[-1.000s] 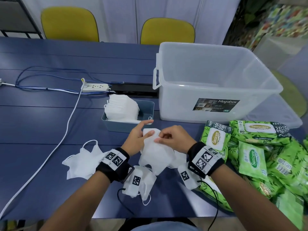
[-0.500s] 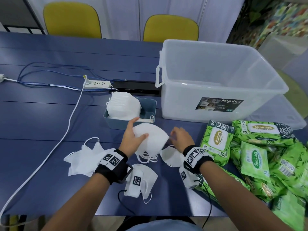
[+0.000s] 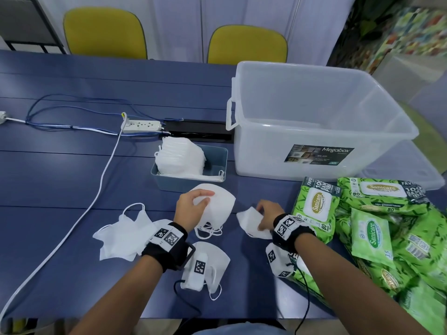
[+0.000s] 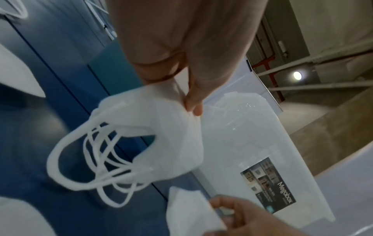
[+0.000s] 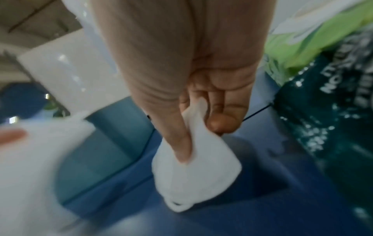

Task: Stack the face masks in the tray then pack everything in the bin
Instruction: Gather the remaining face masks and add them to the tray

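Note:
My left hand (image 3: 193,206) pinches a folded white face mask (image 3: 219,205) just in front of the small blue-grey tray (image 3: 219,155), its ear loops (image 4: 96,161) hanging down. The tray holds a stack of white masks (image 3: 180,157). My right hand (image 3: 266,213) pinches a second white mask (image 3: 249,221) low over the table; the right wrist view shows thumb and fingers closed on that mask (image 5: 193,162). More loose masks (image 3: 121,235) lie at the left, and another mask (image 3: 215,264) lies under my left wrist. The clear bin (image 3: 314,122) stands behind, empty.
Green wet-wipe packs (image 3: 377,226) are piled at the right of the blue table (image 3: 60,189). A white power strip (image 3: 141,125) with cables and a black box (image 3: 198,130) lie behind the tray. The bin's lid (image 3: 406,165) lies at the right. Two yellow chairs stand at the far side.
The hands have parted: the left one carried its mask forward toward the tray, and the right one let go of it, dropped to the table and took hold of another mask.

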Tool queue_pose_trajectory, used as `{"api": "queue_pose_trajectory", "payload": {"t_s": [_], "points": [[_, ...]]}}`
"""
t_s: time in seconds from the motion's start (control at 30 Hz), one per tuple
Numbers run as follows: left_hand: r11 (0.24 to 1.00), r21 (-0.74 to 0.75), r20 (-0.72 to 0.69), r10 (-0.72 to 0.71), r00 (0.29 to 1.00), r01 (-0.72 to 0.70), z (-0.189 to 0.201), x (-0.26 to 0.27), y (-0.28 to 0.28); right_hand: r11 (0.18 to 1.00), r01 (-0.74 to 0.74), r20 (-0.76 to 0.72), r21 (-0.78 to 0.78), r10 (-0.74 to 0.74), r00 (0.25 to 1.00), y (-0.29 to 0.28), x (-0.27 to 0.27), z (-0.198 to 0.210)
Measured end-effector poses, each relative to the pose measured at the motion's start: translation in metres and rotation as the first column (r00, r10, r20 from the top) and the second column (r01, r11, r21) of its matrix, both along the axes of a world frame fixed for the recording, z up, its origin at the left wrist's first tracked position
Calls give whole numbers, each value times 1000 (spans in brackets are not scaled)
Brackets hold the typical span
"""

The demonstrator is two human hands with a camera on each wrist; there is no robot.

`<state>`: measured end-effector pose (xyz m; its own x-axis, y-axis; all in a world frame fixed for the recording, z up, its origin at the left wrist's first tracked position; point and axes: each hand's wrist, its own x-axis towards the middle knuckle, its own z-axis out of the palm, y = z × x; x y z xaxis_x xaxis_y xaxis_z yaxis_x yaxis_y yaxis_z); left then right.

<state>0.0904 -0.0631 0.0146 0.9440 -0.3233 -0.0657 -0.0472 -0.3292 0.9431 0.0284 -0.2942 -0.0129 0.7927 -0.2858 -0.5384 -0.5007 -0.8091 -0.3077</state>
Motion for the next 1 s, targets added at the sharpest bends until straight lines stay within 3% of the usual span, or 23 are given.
{"api": "queue_pose_trajectory", "payload": {"t_s": [0.1, 0.27, 0.4, 0.6, 0.67, 0.77, 0.87, 1.0], "points": [[993, 117, 15, 15, 1000, -17, -8, 2, 4, 974, 107, 131, 202, -135, 982, -5, 0, 4], [975, 209, 58, -88, 994, 74, -8, 3, 5, 762, 131, 246, 634, -359, 900, 5, -12, 33], [950, 164, 74, -281, 957, 266, -6, -1, -1, 468, 133, 112, 874, -459, 881, 16, -21, 46], [975, -64, 32, -213, 977, 215, 2, -8, -13, 301, 244, -61, 922, -508, 859, 32, -29, 51], [980, -46, 55, -191, 980, 194, 2, -6, -12, 314, 296, -93, 902, -529, 844, 31, -28, 51], [980, -48, 38, -193, 980, 195, 3, -4, -10, 398, 299, -56, 867, -520, 852, 26, -25, 54], [980, -86, 17, -177, 984, 178, 3, -4, -10, 480, 178, 100, 859, -499, 861, 27, -22, 59], [977, -184, -23, -109, 994, 103, 9, -9, -14, 632, 99, 345, 769, -541, 767, 35, -17, 60]]}}
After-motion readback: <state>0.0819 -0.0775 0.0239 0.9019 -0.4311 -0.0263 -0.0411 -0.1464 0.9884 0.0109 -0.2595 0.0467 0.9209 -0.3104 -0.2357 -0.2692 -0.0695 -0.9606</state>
